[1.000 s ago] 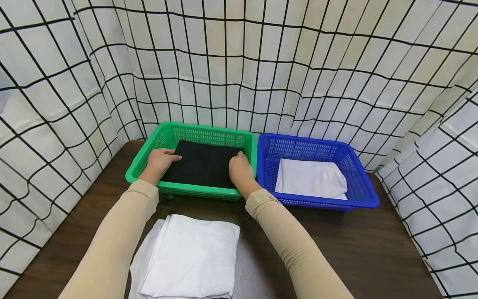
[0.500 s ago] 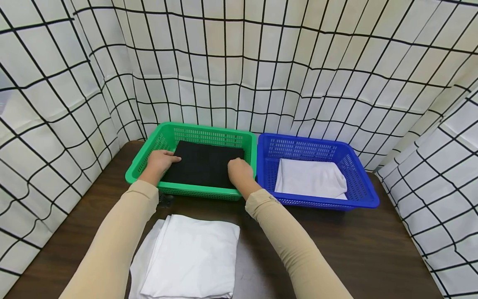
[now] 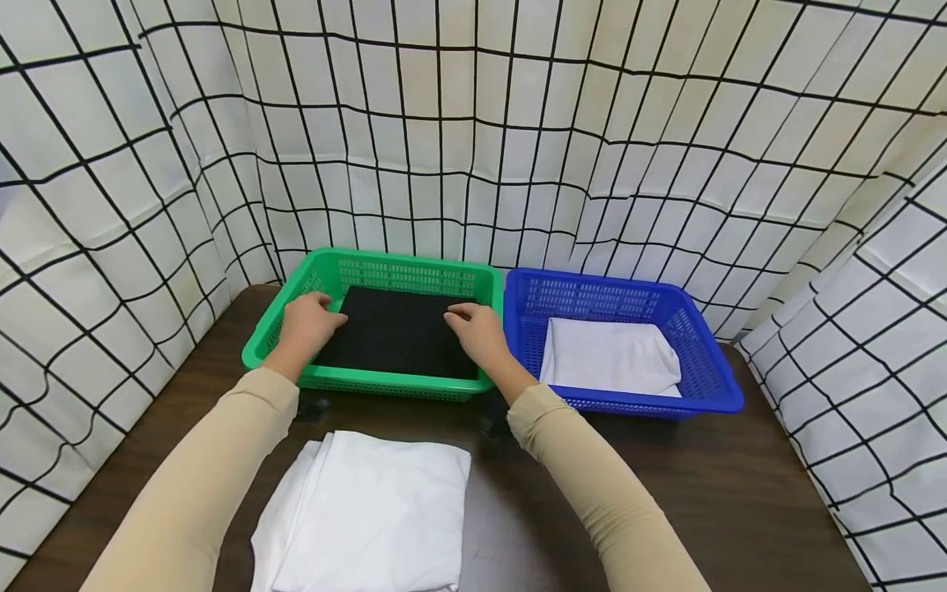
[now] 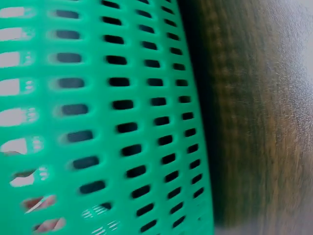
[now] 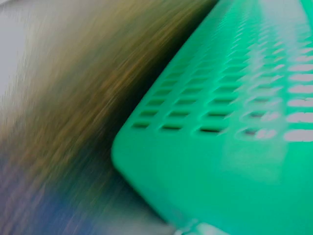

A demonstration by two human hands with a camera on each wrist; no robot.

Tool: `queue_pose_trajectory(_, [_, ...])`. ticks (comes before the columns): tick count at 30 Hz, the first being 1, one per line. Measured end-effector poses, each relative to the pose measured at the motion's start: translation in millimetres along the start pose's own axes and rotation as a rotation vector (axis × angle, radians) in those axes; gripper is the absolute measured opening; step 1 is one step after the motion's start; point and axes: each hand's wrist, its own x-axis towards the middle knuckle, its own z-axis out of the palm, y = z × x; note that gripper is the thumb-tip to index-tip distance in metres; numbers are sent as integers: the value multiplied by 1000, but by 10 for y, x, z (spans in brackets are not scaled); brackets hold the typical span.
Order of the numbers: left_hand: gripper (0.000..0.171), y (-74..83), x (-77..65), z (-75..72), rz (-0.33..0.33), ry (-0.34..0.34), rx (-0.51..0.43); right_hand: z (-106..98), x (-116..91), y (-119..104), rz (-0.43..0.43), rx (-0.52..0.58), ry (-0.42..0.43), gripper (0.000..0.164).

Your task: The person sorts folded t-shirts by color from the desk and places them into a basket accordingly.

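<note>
A folded black cloth (image 3: 399,333) lies flat in the green basket (image 3: 407,384). At the cloth's left edge is my left hand (image 3: 303,329), its thumb and fingers apart. Over the right part of the cloth hovers my right hand (image 3: 481,333), fingers pointing left with nothing in them. Both wrists cross the basket's front rim. In the left wrist view, the slotted basket wall (image 4: 142,117) hides most of the hand. The right wrist view, blurred, has the basket's corner (image 5: 195,161) and no hand.
To the right stands a blue basket (image 3: 710,386) holding a folded white cloth (image 3: 610,358). In front of the green basket, a stack of folded white cloths (image 3: 370,518) rests on the dark wooden table (image 3: 703,493). White grid-patterned curtains (image 3: 444,140) enclose the back and sides.
My right hand has loosened from its fist-like hold at the cloth's right edge and lifted slightly. My left hand has eased a little to the left. The head view has shifted slightly.
</note>
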Motion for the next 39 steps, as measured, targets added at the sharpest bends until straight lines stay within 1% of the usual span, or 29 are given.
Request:
queue_pose_trajectory(1, [57, -8, -16, -27, 9, 0, -4, -22, -36, 6, 9, 50, -12, 39])
queue_pose_trajectory(3, [58, -29, -46, -82, 23, -15, -23, -62, -117, 14, 35, 115, -52, 42])
queue_pose_trajectory(6, [62, -62, -106, -149, 41, -45, -55, -98, -257, 23, 48, 165, -118, 48])
queue_pose_trajectory(8, [65, -80, -167, -186, 47, -62, -105, -104, -362, 29, 45, 197, -142, 51])
queue_pose_trajectory(10, [67, -93, -253, -207, 60, -74, -159, -103, -464, 37, 31, 246, -151, 51])
queue_pose_trajectory(14, [68, -120, -438, -221, 78, -98, -271, -101, -639, 51, -16, 314, -138, 53])
queue_pose_trajectory(16, [68, -130, -525, -219, 77, -88, -311, -104, -708, 48, -38, 330, -130, 55])
queue_pose_trajectory(19, [69, -138, -645, -217, 68, -47, -370, -111, -806, 29, -48, 344, -134, 59])
queue_pose_trajectory(22, [71, -159, -761, -214, 60, -1, -386, -120, -904, 9, -49, 371, -161, 62])
queue_pose_trajectory(25, [72, -179, -856, -215, 57, 0, -401, -141, -999, -21, -32, 413, -190, 64])
queue_pose_trajectory(29, [72, -173, -959, -230, 57, -25, -425, -181, -1120, -77, -15, 444, -225, 62])
queue_pose_trajectory(34, [70, -163, -1063, -234, 64, -67, -461, -227, -1257, -129, -14, 452, -273, 64])
queue_pose_trajectory(39, [69, -205, -1177, -198, 63, -92, -482, -271, -1345, -92, 7, 471, -319, 65])
